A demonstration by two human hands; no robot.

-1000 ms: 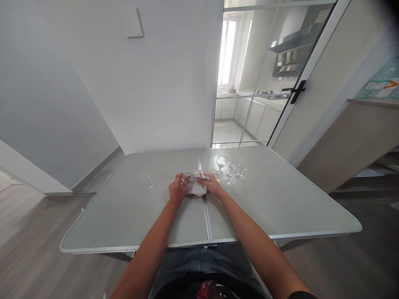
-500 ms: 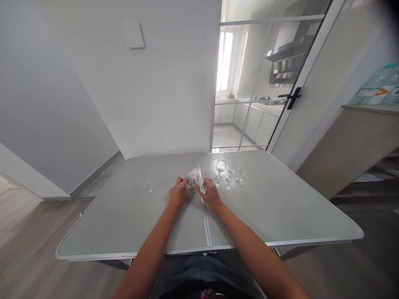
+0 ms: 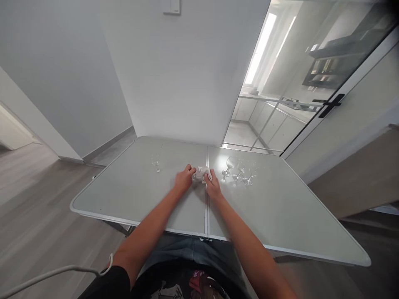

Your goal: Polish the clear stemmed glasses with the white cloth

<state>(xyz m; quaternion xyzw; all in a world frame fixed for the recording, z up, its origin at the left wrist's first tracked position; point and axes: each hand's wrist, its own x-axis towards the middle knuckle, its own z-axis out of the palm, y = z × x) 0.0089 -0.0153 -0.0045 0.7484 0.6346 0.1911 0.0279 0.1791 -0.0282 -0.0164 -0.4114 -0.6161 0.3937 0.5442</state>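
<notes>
Glass (image 3: 195, 176) mostly hidden by cloth (image 3: 205, 172), wall switch (image 3: 171, 6) cut off above

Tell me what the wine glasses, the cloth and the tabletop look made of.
Wine glasses: clear, shiny glass; the table shows through. Cloth: soft white fabric, crumpled, matte. Tabletop: smooth grey panel, faintly glossy with window glare, perhaps laminate or glass.

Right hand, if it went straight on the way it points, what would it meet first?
The crumpled white cloth in its fingers, then likely the small clear glass held by the left hand.
</notes>
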